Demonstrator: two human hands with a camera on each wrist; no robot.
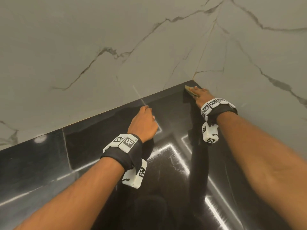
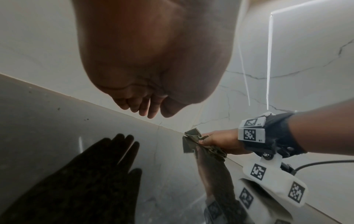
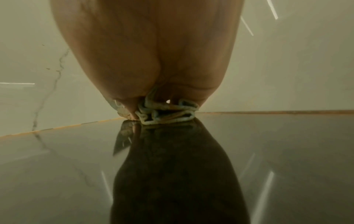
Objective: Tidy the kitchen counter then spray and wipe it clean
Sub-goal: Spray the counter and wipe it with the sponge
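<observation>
A crumpled greenish cloth lies in the far corner of the glossy black counter, where two marble walls meet. My right hand holds it against the surface, with the cloth pinched between thumb and fingers and bunched under the palm. In the right wrist view the folded cloth sits squashed under the right hand. My left hand hovers just above the counter near the back wall, left of the cloth. Its fingers hang loosely curled and hold nothing.
White marble wall with grey veins runs along the back of the counter and turns at the corner on the right. The counter mirrors both arms and ceiling light strips. A few small specks lie on it near the wall joint.
</observation>
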